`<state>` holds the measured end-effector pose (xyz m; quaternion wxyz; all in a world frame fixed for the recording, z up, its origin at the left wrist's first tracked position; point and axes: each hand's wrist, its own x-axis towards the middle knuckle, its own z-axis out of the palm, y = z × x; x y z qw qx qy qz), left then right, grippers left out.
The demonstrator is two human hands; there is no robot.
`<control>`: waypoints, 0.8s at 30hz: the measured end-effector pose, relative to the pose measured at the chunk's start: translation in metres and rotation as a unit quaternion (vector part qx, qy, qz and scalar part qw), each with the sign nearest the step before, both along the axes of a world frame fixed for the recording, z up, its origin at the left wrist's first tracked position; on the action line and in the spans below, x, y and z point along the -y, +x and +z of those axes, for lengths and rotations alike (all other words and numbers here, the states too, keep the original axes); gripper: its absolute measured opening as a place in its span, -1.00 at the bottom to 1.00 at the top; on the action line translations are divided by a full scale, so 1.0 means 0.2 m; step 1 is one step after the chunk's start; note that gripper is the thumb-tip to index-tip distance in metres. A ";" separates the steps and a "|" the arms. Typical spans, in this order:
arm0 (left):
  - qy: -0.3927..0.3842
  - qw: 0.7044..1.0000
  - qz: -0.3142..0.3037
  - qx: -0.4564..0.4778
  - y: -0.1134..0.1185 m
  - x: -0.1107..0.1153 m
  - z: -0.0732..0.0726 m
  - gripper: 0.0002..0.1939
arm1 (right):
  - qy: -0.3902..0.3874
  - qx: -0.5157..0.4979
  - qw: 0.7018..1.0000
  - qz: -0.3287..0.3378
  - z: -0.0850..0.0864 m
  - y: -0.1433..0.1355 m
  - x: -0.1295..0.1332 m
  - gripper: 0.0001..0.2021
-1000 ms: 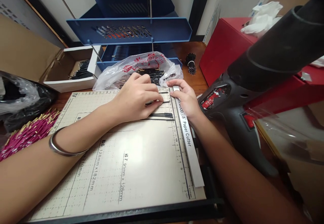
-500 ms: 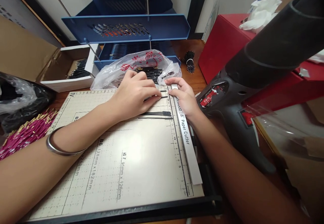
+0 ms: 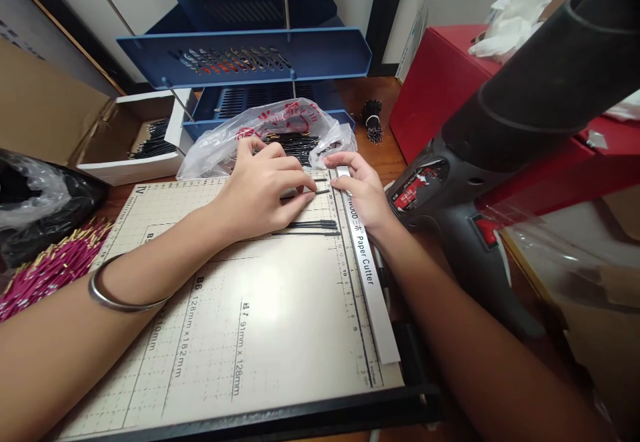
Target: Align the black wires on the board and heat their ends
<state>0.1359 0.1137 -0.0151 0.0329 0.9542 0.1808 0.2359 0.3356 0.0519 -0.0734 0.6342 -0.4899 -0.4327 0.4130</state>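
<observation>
My left hand (image 3: 270,189) lies over the upper part of a cream paper cutter (image 3: 295,335), thumb and forefinger closed on a thin black cord (image 3: 323,192). Another short black end (image 3: 320,180) shows just beyond those fingertips. Nearer to me, several more black cords (image 3: 313,225) lie side by side across the board, their thicker tips toward the ruler edge. My right hand (image 3: 363,192) rests at the far end of the cutter's white strip (image 3: 373,295), thumb and forefinger apart with nothing visible between them. Its other fingers are hidden.
Behind the cutter sits a clear plastic bag (image 3: 215,152) of black cords, before a blue rack (image 3: 245,59). A white box (image 3: 133,169) and maroon cords (image 3: 55,269) are at left. A black power tool (image 3: 475,162) and red box (image 3: 425,89) stand at right.
The whole view has shifted slightly. My left fingers keep their pinch on the cord, and my right hand stays at the strip's far end.
</observation>
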 end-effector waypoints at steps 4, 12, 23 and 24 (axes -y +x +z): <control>0.005 1.000 0.004 -0.001 0.00 0.00 0.00 -0.74 | -0.003 -0.009 1.000 0.002 0.01 0.00 0.01 -0.59; 0.009 1.000 0.007 0.008 0.00 -0.01 0.00 -0.75 | -0.003 0.022 0.999 0.023 0.02 0.00 0.01 -0.56; 0.003 1.000 0.013 -0.002 0.00 -0.01 0.00 -0.74 | 0.009 0.053 0.997 0.062 0.04 0.02 0.03 -0.44; 0.003 1.000 0.014 -0.002 0.00 -0.01 0.00 -0.74 | 0.009 0.054 0.997 0.063 0.04 0.02 0.04 -0.44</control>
